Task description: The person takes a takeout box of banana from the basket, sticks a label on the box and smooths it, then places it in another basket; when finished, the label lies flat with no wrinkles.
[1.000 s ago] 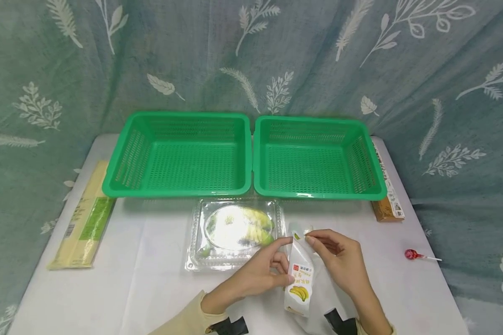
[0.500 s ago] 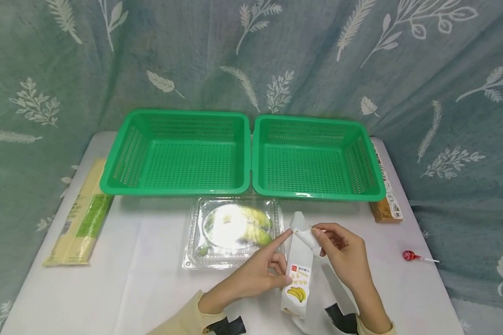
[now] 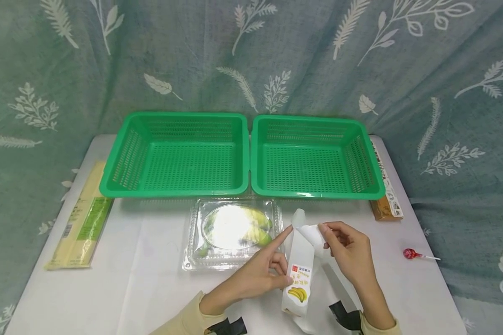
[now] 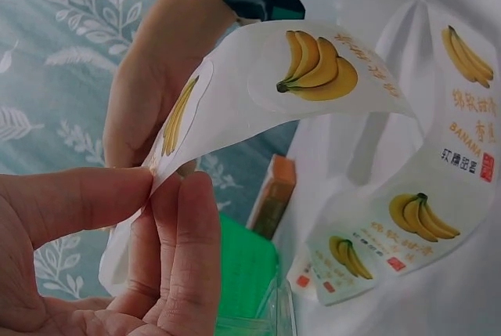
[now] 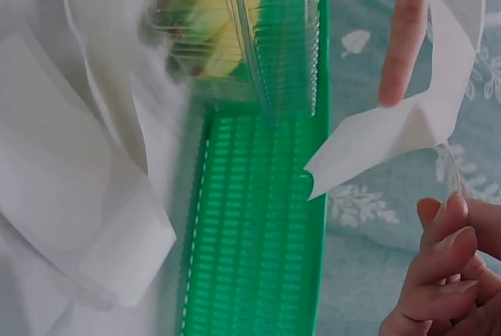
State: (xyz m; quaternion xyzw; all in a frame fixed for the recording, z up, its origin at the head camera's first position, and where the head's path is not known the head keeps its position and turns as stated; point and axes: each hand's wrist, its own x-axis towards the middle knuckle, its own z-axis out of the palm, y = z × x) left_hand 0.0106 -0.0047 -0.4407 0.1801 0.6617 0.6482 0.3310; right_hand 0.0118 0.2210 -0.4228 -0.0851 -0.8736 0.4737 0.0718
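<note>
From my remote seat I see the left hand [image 3: 256, 273] pinching a white paper strip of banana stickers [image 3: 299, 258], just right of the clear plastic clamshell box [image 3: 230, 235]; the right hand [image 3: 353, 255] pinches its thin edge. The left wrist view shows several banana prints, the right wrist view a blank back. White cloth [image 3: 151, 260] lies under the box; a grey-green leaf-patterned curtain [image 3: 205, 56] hangs beyond it.

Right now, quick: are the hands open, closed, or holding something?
Left hand: closed, holding the banana-label strip.
Right hand: closed, pinching a thin white flap at that strip's upper part.
</note>
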